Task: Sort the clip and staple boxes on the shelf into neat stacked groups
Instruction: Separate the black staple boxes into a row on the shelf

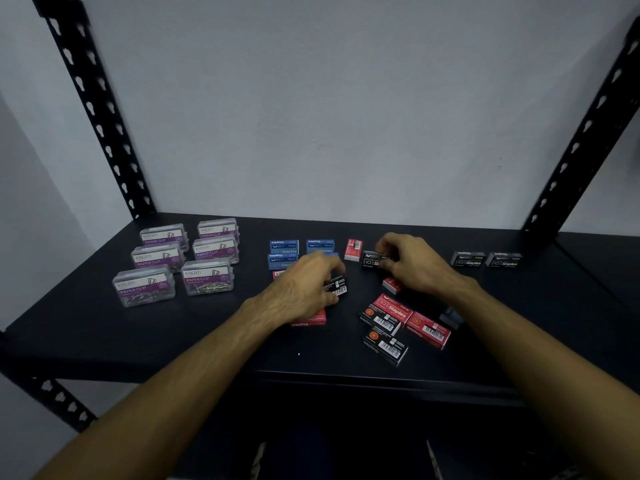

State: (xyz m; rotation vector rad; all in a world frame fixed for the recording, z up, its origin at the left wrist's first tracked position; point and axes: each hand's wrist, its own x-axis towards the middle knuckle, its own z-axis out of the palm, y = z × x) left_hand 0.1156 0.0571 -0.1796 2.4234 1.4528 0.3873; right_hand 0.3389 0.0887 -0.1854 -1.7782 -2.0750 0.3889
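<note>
Status: task approx. half complete, judged from layout.

Done: six paper clip boxes (173, 263) stand at shelf (86, 327) left in a neat two-column block, some apparently stacked. Blue staple boxes (299, 252) sit grouped at rear centre, at least partly stacked. Two black staple boxes (486, 259) stand side by side at rear right, well apart from the rest.

In hand: left hand (304, 289) is closed on a black box (336, 287), barcode face up, just above or on the shelf; contact w/ shelf cannot be told. Right hand (412, 265) is closed on another black staple box (375, 259) at centre rear, fingers wrapped over its top.

Left to do: loose pile at front centre is unsorted. Red staple boxes (412, 318) and black boxes w/ barcodes (384, 344) lie mixed, tilted, touching each other. One red box (353, 250) stands on end beside the blue group; another red box (310, 320) lies partly under the left wrist.

Judgement: black group at right needs both held boxes plus the front ones; red group not yet formed.
</note>
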